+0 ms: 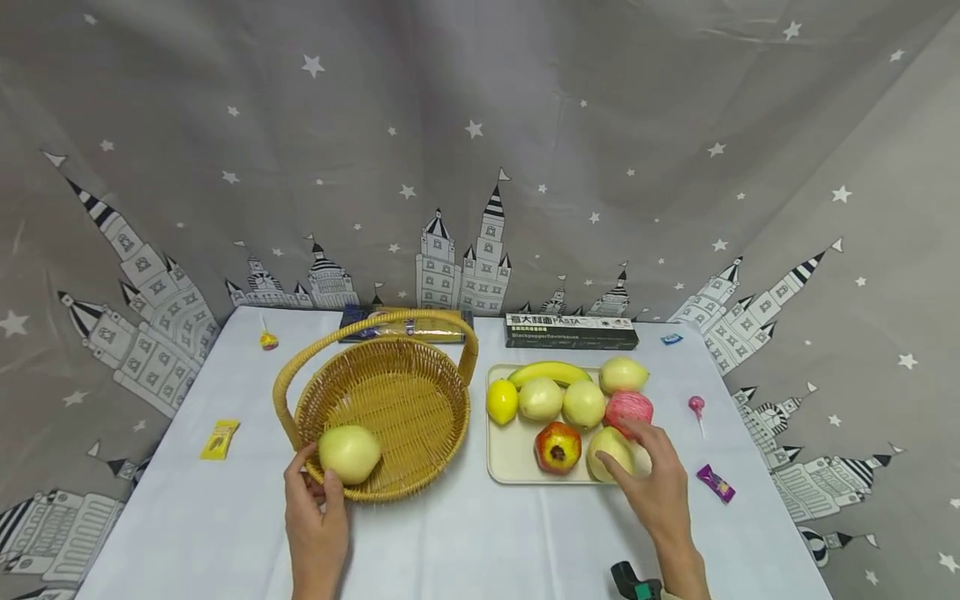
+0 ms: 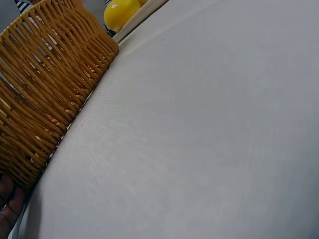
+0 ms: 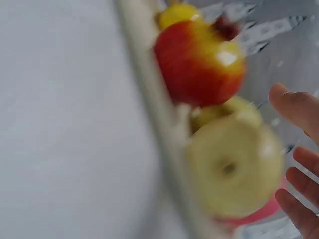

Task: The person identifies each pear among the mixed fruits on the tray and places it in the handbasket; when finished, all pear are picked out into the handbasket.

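Observation:
A round wicker basket (image 1: 408,400) with a tall handle stands left of centre, one pale green round fruit (image 1: 349,454) inside at its near left. My left hand (image 1: 318,517) grips the basket's near-left rim; in the left wrist view its fingers (image 2: 15,206) are low against the woven wall. To the right, my right hand (image 1: 656,479) hovers over the tray's near right corner, thumb and fingers spread about a pale green fruit (image 1: 609,454). In the right wrist view those fingers (image 3: 299,179) stand apart from this dimpled fruit (image 3: 234,167).
The cream tray (image 1: 513,458) also holds a pomegranate (image 1: 558,447), a lemon (image 1: 502,402), a banana (image 1: 551,372), a pink fruit (image 1: 628,408) and several pale green fruits. Behind stand a pasta box (image 1: 572,332) and a dark-and-gold packet (image 1: 442,327). Wrapped sweets (image 1: 716,483) and lollipops (image 1: 697,405) lie at the sides.

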Demonstrator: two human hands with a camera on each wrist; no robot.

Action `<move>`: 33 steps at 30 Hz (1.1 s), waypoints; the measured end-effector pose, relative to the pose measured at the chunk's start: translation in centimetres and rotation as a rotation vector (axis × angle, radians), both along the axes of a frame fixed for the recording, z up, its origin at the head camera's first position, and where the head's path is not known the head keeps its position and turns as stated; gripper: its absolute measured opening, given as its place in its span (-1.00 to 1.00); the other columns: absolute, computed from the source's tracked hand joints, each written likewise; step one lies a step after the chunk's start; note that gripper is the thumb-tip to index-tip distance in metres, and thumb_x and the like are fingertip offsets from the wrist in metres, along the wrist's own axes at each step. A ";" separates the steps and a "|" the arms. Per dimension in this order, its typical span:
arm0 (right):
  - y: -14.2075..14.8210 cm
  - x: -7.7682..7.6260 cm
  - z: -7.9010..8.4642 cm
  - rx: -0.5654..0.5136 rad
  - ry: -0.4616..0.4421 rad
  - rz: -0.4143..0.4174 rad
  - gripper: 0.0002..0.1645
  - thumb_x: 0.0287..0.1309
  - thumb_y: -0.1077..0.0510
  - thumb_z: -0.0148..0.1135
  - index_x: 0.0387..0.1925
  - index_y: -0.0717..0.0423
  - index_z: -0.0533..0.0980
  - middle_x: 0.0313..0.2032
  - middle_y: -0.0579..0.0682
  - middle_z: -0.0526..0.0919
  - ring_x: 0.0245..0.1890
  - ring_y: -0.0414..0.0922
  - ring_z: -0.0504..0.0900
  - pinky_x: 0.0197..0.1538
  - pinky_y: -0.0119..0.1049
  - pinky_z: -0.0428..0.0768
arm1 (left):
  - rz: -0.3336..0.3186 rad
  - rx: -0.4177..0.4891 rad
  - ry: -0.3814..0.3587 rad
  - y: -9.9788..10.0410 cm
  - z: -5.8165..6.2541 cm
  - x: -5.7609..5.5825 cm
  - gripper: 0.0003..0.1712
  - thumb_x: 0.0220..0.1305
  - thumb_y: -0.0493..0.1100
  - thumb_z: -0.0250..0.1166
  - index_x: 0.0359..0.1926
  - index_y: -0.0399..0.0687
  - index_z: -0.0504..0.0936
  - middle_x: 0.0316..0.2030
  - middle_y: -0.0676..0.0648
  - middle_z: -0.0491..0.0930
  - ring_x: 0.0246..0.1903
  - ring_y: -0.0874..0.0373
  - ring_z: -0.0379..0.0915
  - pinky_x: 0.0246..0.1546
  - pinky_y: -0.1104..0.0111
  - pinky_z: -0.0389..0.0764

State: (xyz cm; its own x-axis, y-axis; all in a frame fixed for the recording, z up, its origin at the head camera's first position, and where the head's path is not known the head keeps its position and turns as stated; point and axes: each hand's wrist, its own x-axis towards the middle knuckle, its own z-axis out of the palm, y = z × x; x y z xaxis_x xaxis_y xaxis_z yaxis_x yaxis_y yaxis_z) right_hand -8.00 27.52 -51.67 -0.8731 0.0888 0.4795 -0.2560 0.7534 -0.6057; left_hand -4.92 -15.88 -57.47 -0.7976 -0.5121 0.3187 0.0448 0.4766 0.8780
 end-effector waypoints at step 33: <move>-8.1 -1.1 0.8 -0.278 0.099 0.247 -0.05 -0.24 0.27 0.66 0.28 0.04 0.46 0.23 0.02 0.50 0.14 -0.11 0.52 -0.06 -0.35 0.64 | 0.008 -0.006 0.006 -0.1 0.1 0.1 -0.47 0.47 -0.17 0.10 0.41 0.04 0.31 -0.31 0.05 0.36 -0.37 0.27 0.29 -0.31 0.63 0.37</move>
